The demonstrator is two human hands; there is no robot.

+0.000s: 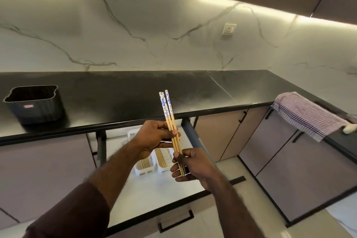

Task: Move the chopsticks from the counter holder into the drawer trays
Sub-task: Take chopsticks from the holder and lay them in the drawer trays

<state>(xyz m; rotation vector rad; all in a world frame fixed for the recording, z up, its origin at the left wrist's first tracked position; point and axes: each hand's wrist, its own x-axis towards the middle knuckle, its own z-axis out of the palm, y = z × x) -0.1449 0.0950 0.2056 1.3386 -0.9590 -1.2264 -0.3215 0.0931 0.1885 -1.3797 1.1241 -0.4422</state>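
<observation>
A small bundle of wooden chopsticks (167, 108) with blue-and-white patterned tops stands nearly upright above the open drawer (173, 195). My left hand (154, 137) pinches the bundle at its middle. My right hand (191, 164) grips its lower ends. Below the hands, white trays (146, 168) in the drawer hold more wooden chopsticks lying flat. The dark ribbed counter holder (34, 104) stands at the far left of the black counter; I see nothing sticking out of it.
The black counter (125, 92) runs along a marble wall and turns a corner at the right. A checked cloth (307, 114) hangs over that right counter edge. Closed cabinet doors flank the drawer on both sides.
</observation>
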